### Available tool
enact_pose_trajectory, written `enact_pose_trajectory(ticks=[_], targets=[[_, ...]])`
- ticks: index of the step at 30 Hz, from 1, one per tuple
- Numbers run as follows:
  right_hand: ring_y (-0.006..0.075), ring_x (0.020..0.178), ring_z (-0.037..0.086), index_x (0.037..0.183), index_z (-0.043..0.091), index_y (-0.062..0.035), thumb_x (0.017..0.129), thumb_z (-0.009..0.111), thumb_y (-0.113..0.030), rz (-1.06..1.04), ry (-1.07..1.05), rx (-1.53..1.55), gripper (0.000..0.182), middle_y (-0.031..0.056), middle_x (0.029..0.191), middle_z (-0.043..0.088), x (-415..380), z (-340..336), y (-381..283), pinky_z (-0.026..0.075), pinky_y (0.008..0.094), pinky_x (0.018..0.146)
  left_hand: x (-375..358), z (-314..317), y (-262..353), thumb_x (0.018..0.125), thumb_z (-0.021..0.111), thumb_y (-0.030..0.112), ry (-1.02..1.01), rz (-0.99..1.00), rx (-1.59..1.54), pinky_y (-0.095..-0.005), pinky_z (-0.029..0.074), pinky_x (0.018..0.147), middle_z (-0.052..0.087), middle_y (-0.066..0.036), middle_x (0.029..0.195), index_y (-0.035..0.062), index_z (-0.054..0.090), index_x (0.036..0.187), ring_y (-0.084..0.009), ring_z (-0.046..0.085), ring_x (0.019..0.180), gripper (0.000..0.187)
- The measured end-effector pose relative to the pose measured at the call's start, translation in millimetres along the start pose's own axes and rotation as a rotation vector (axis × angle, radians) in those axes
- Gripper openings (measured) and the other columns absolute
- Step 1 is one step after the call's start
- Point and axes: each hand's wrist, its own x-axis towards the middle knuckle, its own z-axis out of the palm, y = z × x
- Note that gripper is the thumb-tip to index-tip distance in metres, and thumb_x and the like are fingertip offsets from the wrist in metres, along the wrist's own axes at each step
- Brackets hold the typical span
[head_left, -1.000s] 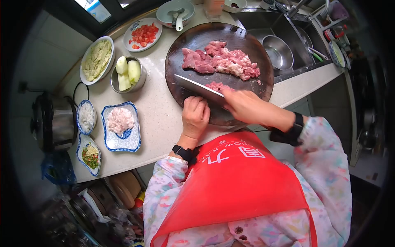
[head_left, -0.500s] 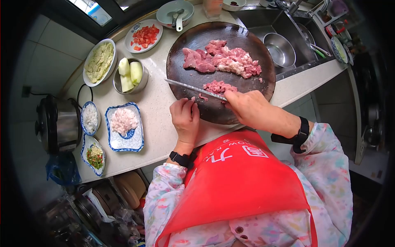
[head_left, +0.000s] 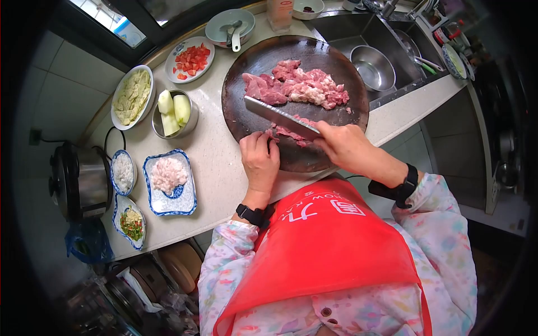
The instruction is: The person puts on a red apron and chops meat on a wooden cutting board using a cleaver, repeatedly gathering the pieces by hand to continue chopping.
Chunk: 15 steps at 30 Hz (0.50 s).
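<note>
My right hand (head_left: 350, 148) is closed round the handle of a cleaver (head_left: 283, 119), whose blade points left and up over the round dark chopping board (head_left: 302, 159). Beneath and beside the blade lies a small heap of chopped meat (head_left: 300, 134), partly hidden by it. At the board's lower left edge, my left hand (head_left: 260, 157) has its fingers curled together, with a bit of meat at the fingertips. Larger pieces of raw meat (head_left: 302, 84) rest farther back on the board.
Left of the board are a plate of red pieces (head_left: 191, 60), a metal bowl of pale green chunks (head_left: 194, 115), a dish of pale meat (head_left: 170, 175), small dishes and a cooker (head_left: 84, 176). A sink (head_left: 358, 33) with a metal bowl (head_left: 372, 68) lies behind right.
The cleaver has lifted and tilted, so more of its flat side shows. My left hand has moved slightly right along the board's edge, its fingers at a bit of meat. The view has shifted slightly.
</note>
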Motion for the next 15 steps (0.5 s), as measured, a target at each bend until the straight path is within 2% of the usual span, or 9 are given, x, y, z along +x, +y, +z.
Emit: enact_pose_trajectory(ticks=[3,6,8,9,11,13,15], targets=[[0.0406,0.071,0.065,0.107,0.049,-0.0022,0.089,0.057,-0.014,0.014,0.021,-0.031,0.023,0.0205,0.076,0.066,-6,-12,-5,0.049,0.0498,0.059,-3,-4,0,0.076,0.066,0.002,0.002,-0.032,-0.030,-0.0404,0.047,0.081,0.063,-0.013,0.093,0.0016,0.064,0.087,-0.0316,0.057,0.090,0.012],[0.0388,0.071,0.066,0.105,0.050,-0.0008,0.085,0.059,-0.010,-0.076,0.106,-0.020,0.024,0.0195,0.076,0.066,-2,-8,-13,0.050,0.0489,0.058,-12,-13,-5,0.076,0.065,0.000,0.008,-0.063,-0.048,-0.0398,0.047,0.080,0.063,-0.012,0.093,0.0020,0.064,0.086,-0.0309,0.057,0.090,0.010],[0.0385,0.069,0.064,0.093,0.048,-0.0011,0.088,0.060,-0.013,-0.139,0.011,-0.083,0.017,0.0189,0.074,0.063,5,2,-14,0.049,0.0463,0.056,-13,-16,-7,0.075,0.064,-0.001,0.011,-0.068,-0.035,-0.0407,0.047,0.078,0.061,-0.012,0.092,0.0015,0.063,0.087,-0.0319,0.056,0.087,0.012],[0.0385,0.069,0.064,0.093,0.048,-0.0011,0.088,0.060,-0.013,-0.137,0.010,-0.081,0.017,0.0189,0.074,0.063,8,3,-12,0.049,0.0463,0.056,-13,-15,-6,0.075,0.064,-0.001,0.008,-0.068,-0.035,-0.0407,0.047,0.078,0.061,-0.012,0.092,0.0015,0.063,0.087,-0.0319,0.056,0.087,0.012],[0.0377,0.069,0.065,0.094,0.048,0.0001,0.087,0.059,-0.013,-0.113,-0.231,-0.201,0.019,0.0190,0.072,0.064,17,2,-7,0.048,0.0467,0.056,-11,-13,-5,0.075,0.064,-0.001,0.012,-0.031,0.002,-0.0409,0.047,0.079,0.061,-0.012,0.092,0.0017,0.064,0.087,-0.0319,0.056,0.088,0.012],[0.0394,0.071,0.065,0.098,0.048,0.0000,0.088,0.059,-0.014,-0.123,-0.200,-0.162,0.021,0.0204,0.072,0.064,17,4,-4,0.048,0.0483,0.057,-12,-11,-4,0.076,0.064,-0.001,0.002,-0.028,0.014,-0.0411,0.047,0.081,0.061,-0.013,0.094,0.0011,0.064,0.089,-0.0322,0.056,0.090,0.014],[0.0395,0.074,0.066,0.102,0.052,-0.0007,0.086,0.061,-0.012,-0.016,-0.138,-0.075,0.022,0.0198,0.077,0.066,15,7,-1,0.050,0.0485,0.060,-7,-9,0,0.076,0.063,-0.001,-0.017,-0.054,0.033,-0.0412,0.047,0.082,0.061,-0.013,0.097,0.0002,0.065,0.092,-0.0327,0.055,0.092,0.016]])
